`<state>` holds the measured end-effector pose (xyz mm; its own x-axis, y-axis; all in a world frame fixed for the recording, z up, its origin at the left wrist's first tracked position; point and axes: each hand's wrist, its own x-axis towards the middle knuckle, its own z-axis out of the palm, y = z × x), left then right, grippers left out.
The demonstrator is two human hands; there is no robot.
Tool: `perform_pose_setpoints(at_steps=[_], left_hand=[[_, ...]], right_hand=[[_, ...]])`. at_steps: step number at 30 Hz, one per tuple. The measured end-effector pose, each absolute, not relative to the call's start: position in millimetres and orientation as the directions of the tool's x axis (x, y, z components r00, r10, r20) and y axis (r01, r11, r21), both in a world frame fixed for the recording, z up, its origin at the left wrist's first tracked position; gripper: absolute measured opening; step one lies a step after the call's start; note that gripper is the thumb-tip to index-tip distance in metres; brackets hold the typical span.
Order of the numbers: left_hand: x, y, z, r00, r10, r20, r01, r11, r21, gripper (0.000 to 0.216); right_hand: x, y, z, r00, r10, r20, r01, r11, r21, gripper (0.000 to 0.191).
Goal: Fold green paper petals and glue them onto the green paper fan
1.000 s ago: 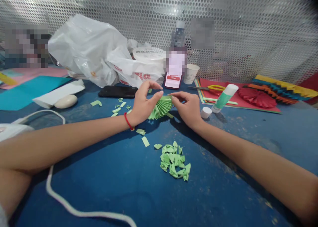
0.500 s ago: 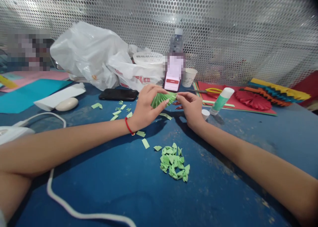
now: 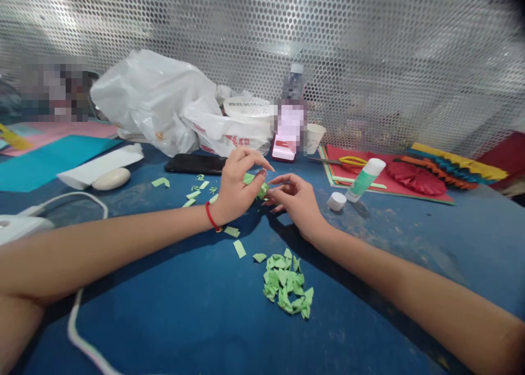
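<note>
A pleated green paper piece point(image 3: 250, 179) is held above the blue table, mostly hidden behind my left hand point(image 3: 239, 185). My left thumb and fingers grip it from the near side, with a red string bracelet on that wrist. At its right end, my right hand point(image 3: 296, 203) has thumb and fingertips closed on the paper's edge. Nearer to me lies a heap of small folded green paper scraps point(image 3: 286, 281). Cut green strips point(image 3: 239, 248) are scattered beside and below my left wrist.
A glue stick point(image 3: 366, 180) stands uncapped-looking near its white cap point(image 3: 337, 201). Scissors point(image 3: 348, 160) and a red paper fan point(image 3: 416, 178) lie on coloured sheets at right. White plastic bags point(image 3: 153, 101), a black phone point(image 3: 195, 164) and a propped phone point(image 3: 289, 129) line the back. A white cable point(image 3: 76, 323) crosses at left.
Both hands have drawn slightly left and lower in view, and the pleated paper has turned so less of its fan shows. My right hand has come closer to my left.
</note>
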<state>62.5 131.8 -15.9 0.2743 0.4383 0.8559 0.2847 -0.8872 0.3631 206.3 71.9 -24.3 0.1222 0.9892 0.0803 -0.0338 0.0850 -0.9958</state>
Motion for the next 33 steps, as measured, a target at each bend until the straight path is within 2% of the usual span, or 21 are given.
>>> perform_pose_setpoints(at_steps=[4, 7, 12, 18, 22, 25, 29, 33], left_hand=[[61.0, 136.5, -17.2, 0.290, 0.468, 0.835, 0.274, -0.877, 0.396, 0.014], [59.8, 139.5, -19.2, 0.346, 0.489, 0.801, 0.222, -0.872, 0.437, 0.015], [58.5, 139.8, -20.4, 0.396, 0.507, 0.766, 0.220, -0.862, 0.456, 0.014], [60.6, 129.9, -13.3, 0.480, 0.525, 0.703, 0.217, -0.848, 0.484, 0.010], [52.8, 120.1, 2.0, 0.470, 0.557, 0.685, 0.272, -0.829, 0.488, 0.015], [40.5, 114.6, 9.8, 0.521, 0.593, 0.614, 0.316, -0.802, 0.506, 0.023], [28.2, 114.0, 6.0, 0.631, 0.597, 0.495, 0.373, -0.793, 0.481, 0.032], [24.3, 120.1, -0.5, 0.669, 0.583, 0.460, 0.422, -0.808, 0.410, 0.027]], right_hand=[[210.8, 75.2, -28.9, 0.018, 0.995, 0.101, 0.140, 0.098, -0.985, 0.016], [214.0, 76.6, -30.8, -0.038, 0.992, 0.123, 0.207, 0.128, -0.970, 0.017], [218.2, 80.6, -33.0, -0.064, 0.994, 0.088, 0.155, 0.097, -0.983, 0.024], [218.5, 82.9, -33.2, -0.070, 0.994, 0.086, 0.097, 0.093, -0.991, 0.017], [217.4, 82.4, -32.0, -0.097, 0.990, 0.101, 0.108, 0.112, -0.988, 0.019], [216.9, 82.0, -32.1, -0.113, 0.985, 0.128, 0.126, 0.142, -0.982, 0.021], [215.5, 78.6, -31.8, -0.119, 0.976, 0.182, 0.158, 0.199, -0.967, 0.023], [214.1, 71.5, -30.2, -0.147, 0.958, 0.246, 0.197, 0.272, -0.942, 0.022]])
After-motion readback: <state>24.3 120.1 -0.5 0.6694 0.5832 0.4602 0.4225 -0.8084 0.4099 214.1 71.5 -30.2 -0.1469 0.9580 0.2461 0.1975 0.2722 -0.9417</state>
